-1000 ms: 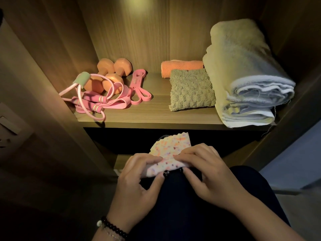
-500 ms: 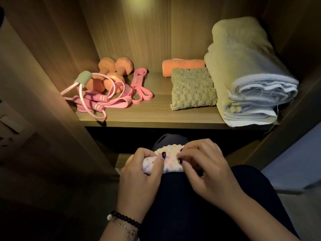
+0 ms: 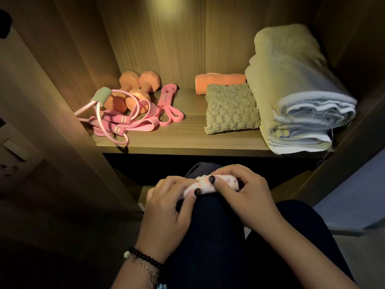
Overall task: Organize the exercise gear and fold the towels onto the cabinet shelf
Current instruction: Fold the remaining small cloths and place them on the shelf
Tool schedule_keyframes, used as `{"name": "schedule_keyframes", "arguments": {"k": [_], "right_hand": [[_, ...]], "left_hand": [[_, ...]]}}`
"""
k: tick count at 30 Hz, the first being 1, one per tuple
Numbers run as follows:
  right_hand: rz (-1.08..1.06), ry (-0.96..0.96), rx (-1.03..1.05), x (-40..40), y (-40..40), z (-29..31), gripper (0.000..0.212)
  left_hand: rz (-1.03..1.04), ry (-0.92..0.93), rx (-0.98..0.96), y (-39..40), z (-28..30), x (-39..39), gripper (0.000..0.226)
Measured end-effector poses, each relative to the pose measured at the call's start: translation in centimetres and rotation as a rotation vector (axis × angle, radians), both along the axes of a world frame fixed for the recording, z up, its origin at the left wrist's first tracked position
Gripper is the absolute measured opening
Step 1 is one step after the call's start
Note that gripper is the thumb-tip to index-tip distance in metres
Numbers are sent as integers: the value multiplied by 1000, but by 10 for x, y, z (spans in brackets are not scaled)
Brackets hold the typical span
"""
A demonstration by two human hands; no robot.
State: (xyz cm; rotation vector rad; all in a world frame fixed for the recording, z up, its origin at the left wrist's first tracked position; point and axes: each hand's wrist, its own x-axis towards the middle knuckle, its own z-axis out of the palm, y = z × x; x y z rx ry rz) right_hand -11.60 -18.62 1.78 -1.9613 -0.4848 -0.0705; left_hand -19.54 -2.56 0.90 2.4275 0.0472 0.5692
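From the head camera, looking down: both hands work at a small spotted cloth [image 3: 205, 185] rolled into a tight little bundle on the person's dark-clad knee [image 3: 208, 226], at about six o'clock in the picture. The left hand [image 3: 166, 207] curls round the left end of the roll, thumb pressed on top of it. The right hand [image 3: 245, 192] grips the right end, fingers bent over the far side and thumb pinching the near side. A beaded bracelet [image 3: 145, 257] sits on the left wrist.

Up at twelve o'clock is the lit cabinet shelf [image 3: 187, 142]. Toward ten o'clock lie two orange dumbbells [image 3: 135, 88], with a pink skipping rope [image 3: 116, 122] tangled in front of them and pink resistance bands [image 3: 166, 109] just beside. Toward one o'clock a rolled orange towel [image 3: 218, 81] lies at the back, a folded green towel [image 3: 231, 109] touching it in front. At two o'clock a big folded yellow towel [image 3: 291, 80] fills the shelf's right end.
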Motion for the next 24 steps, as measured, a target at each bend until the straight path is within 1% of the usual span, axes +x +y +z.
{"name": "schedule_keyframes", "arguments": {"k": [2,3,6,8,10,12,14,17,21,24], "right_hand": [[-125,56,-1,5,6,1,8],[-180,75,-25,7,7,1,13],[-217,169,-119,11,7,-1,30],[-193,206,-113,13,5,0,26],[-176,242,-39,17,5,4,16],[-150,270,41,21,7,9,14],[-108,244,90,27,11,17,17],[-27,196,119,40,18,34,21],[91,129,138,64,25,57,20],[75,93,166,86,32,62,22]], "left_hand": [[29,49,-43,-1,1,7,24],[44,72,-70,-2,2,11,23],[33,146,-215,2,7,19,13],[-14,188,-311,6,11,21,8],[-58,219,-411,12,14,23,8],[-87,246,-474,15,18,25,19],[-122,264,-523,16,22,28,35],[-164,247,-672,18,25,39,43],[-219,270,-896,20,30,60,40],[-207,279,-989,19,32,83,33]]}}
